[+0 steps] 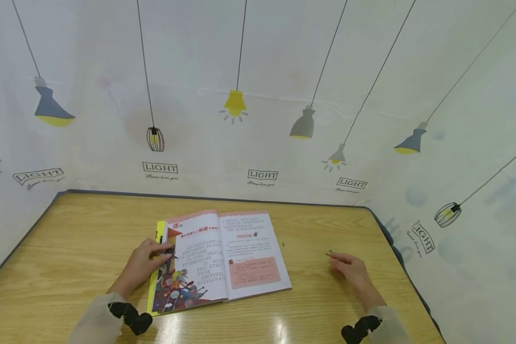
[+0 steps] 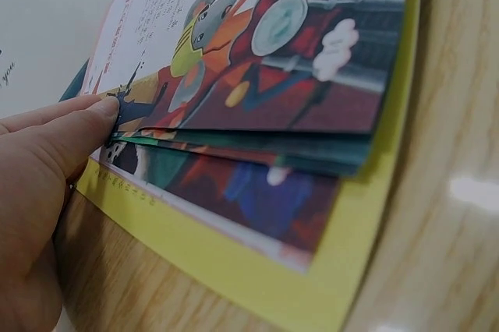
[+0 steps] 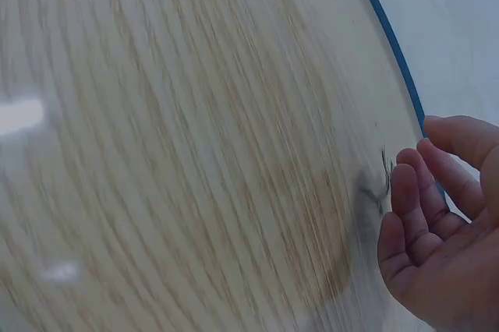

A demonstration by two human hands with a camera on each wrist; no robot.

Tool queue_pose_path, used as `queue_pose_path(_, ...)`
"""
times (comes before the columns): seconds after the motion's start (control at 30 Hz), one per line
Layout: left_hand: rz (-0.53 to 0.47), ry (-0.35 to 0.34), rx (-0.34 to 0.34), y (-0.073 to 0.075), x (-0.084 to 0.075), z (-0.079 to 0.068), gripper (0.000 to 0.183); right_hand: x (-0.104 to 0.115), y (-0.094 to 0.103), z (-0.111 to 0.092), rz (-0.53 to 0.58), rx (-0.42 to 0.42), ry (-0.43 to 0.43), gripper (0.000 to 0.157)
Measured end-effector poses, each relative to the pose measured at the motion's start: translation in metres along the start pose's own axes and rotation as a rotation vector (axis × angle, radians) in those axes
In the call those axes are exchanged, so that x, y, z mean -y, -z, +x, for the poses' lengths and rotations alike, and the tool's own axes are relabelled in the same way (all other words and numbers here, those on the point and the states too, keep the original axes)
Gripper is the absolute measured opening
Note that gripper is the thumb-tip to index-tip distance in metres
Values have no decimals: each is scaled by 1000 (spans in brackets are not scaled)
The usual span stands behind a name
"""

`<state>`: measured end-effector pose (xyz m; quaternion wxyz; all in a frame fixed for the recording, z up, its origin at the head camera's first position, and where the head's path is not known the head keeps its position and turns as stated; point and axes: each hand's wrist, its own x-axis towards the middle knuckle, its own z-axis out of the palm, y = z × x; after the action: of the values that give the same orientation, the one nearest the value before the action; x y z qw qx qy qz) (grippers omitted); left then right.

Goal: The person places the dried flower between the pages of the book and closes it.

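Note:
An open book with printed text and coloured pictures lies on the wooden table. Its yellow cover sticks out past the loosely fanned left pages. My left hand rests at the book's left edge, with thumb and index finger stretched onto the illustrated page. In the left wrist view, a fingertip presses close to the page edge. Right of the book, my right hand is held loosely bent over the table. A small, thin greenish thing shows just beyond its fingertips, partly hidden behind them; its kind is unclear.
The wooden table has a dark edge trim. Behind and at the sides hangs a pale sheet printed with lamps and lettering. A small reddish speck lies right of the book.

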<state>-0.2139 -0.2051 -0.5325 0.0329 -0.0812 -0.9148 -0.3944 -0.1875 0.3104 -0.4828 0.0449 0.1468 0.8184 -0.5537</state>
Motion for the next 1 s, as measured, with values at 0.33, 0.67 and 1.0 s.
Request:
queue_pose_path(0.33, 2, 1, -3, 1, 0, -1, 32, -12, 17, 10, -148, -54, 20, 39)
queue_pose_path(0.67, -9, -4, -15, -1, 0, -1, 31, -30, 13, 18, -275, -160, 55, 34)
queue_pose_path(1.0, -15, -16, -19, -2, 3, -1, 31, -37, 8, 18, -316, -254, 69, 28)
